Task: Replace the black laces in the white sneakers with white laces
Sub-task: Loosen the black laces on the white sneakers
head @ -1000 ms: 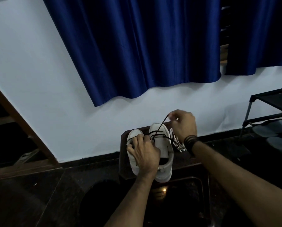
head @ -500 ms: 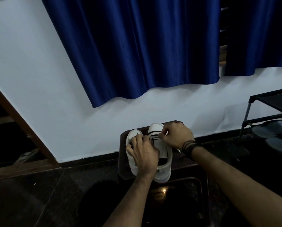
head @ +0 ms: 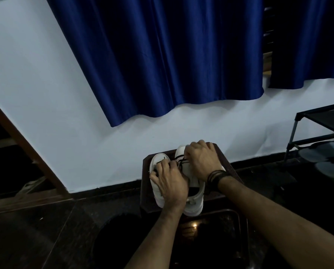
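Since a second ago, the right hand [head: 200,160] has dropped from holding a lace end raised above the shoes to lying low over the toe of the right sneaker [head: 191,183]. Both white sneakers stand side by side, toes toward the far wall, on a small dark worktop [head: 229,167]. Black laces [head: 179,161] still cross the eyelets of both shoes, so the task looks early: the black lacing is only being loosened, and no white laces can be seen from this angle. The left hand [head: 169,180] lies over the left sneaker [head: 158,162], fingers curled down at its lacing; whether they pinch a lace or just press the shoe cannot be told. The right hand, a dark band at its wrist, has its fingers bent down at the lace crossings near the toe, apparently gripping a strand, though the fingertips are hidden. Both forearms reach in from the near right. A blue curtain [head: 162,55] hangs on the far wall.
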`<action>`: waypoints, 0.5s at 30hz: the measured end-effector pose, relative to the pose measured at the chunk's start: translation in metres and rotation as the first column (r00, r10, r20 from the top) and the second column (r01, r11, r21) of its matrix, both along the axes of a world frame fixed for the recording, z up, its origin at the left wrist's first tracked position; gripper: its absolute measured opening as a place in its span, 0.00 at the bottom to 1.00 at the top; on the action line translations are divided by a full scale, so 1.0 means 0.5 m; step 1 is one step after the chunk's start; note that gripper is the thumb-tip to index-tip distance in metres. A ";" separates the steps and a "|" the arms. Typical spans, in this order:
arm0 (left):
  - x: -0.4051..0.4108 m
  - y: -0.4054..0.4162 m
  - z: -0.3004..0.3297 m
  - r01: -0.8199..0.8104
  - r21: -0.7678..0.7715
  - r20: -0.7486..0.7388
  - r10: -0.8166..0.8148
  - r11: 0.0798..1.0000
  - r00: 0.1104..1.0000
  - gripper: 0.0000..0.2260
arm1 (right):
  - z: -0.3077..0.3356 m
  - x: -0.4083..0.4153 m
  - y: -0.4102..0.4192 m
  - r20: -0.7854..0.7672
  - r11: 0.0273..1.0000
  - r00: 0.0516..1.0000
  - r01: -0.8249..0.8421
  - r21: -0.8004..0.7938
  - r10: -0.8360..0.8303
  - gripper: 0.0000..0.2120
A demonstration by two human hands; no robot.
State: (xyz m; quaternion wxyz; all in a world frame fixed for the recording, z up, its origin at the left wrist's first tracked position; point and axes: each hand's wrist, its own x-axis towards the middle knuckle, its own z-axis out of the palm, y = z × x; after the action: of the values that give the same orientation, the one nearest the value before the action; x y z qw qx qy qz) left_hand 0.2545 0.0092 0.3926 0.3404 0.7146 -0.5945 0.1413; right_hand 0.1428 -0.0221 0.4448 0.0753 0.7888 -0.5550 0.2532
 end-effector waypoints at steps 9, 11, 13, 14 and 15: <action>-0.002 0.001 0.005 -0.023 0.004 -0.023 0.023 1.000 0.999 0.07 | 0.067 -0.049 -0.014 0.980 0.932 -0.181 -0.363 0.005 -0.076 0.11; 0.000 -0.001 0.005 -0.033 0.009 -0.020 0.033 0.999 0.999 0.07 | 0.085 -0.064 -0.013 0.985 0.913 -0.136 -0.404 0.046 -0.110 0.10; -0.001 -0.002 0.004 -0.036 0.016 -0.011 0.037 0.999 0.999 0.07 | 0.083 -0.075 -0.014 0.964 0.888 0.246 -0.417 0.195 -0.096 0.07; -0.002 -0.003 0.003 -0.033 0.010 -0.011 0.033 0.999 0.999 0.07 | 0.075 -0.078 -0.016 0.856 0.876 0.512 -0.376 0.303 -0.076 0.05; -0.002 -0.002 0.003 -0.029 0.003 -0.013 0.029 1.000 0.999 0.07 | 0.064 -0.081 -0.019 0.654 0.868 0.755 -0.290 0.402 -0.051 0.04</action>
State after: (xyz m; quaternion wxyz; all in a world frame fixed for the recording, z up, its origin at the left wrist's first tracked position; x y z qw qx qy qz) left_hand 0.2535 0.0081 0.3941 0.3413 0.7246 -0.5819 0.1407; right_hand 0.1024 -0.0315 0.4769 -0.3353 0.6809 -0.5377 0.3673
